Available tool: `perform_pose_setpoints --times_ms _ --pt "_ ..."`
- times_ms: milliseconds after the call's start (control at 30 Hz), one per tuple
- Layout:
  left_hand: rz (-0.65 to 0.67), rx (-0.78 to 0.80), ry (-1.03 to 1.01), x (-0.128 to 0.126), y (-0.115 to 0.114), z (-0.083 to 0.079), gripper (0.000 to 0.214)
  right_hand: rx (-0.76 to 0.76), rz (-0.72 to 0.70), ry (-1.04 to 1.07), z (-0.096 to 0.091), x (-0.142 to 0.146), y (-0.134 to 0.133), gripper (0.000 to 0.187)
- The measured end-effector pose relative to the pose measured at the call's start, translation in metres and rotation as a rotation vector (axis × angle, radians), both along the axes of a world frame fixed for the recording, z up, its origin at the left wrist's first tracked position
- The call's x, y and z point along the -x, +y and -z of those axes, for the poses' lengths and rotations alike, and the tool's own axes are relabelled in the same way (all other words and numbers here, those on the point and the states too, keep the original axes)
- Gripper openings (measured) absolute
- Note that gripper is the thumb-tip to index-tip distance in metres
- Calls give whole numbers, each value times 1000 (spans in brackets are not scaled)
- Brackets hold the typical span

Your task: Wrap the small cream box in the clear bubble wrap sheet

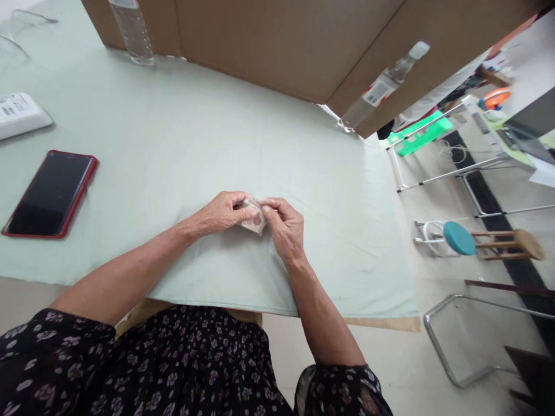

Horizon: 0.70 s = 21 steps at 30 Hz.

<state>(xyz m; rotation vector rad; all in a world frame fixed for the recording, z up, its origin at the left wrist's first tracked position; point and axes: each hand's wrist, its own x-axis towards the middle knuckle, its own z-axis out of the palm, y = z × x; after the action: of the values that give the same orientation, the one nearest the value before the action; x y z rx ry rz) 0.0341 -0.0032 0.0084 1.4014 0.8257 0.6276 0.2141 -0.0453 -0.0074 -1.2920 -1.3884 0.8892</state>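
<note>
From my remote seat I am watching the left hand [224, 211] and the right hand [287, 226] meeting around a small packet [255, 225] in the middle of the frame, just above the pale green tablecloth [173, 127]. The left thumb is pressing across its face while the fingers are backing it from behind, probably to steady it; the right thumb and forefinger are pinching at its upper right edge, which that firm hold is presumably making easier. Its covering is looking clear and shiny, with reddish marks showing underneath — I cannot tell what it is holding. Two clear plastic bottles, one at upper left [135, 34] and one at upper right [384, 86], are standing against the cardboard panel [269, 46], perhaps propping it; I am not making out whether they are full.
</note>
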Motion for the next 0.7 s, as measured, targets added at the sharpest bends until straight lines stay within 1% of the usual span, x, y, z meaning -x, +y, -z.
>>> perform_pose_setpoints --times_ms 133,233,333,467,600,700 --pt "-27 -26 -32 0 0 0 24 -146 -21 -102 1 1 -1 16" --pt "-56 -4 -53 -1 -1 0 23 -222 -43 -179 2 1 -1 19" --pt "-92 13 -66 -1 -1 0 22 -248 -45 -281 5 1 -1 21" --pt "-139 -16 -15 -1 -1 3 23 -278 -39 -380 7 1 -2 22" --pt "-139 33 40 3 5 9 36 -378 -71 -530 8 -5 -1 23" --pt "-138 91 15 7 10 13 42 -471 -100 -683 10 -11 0 29"
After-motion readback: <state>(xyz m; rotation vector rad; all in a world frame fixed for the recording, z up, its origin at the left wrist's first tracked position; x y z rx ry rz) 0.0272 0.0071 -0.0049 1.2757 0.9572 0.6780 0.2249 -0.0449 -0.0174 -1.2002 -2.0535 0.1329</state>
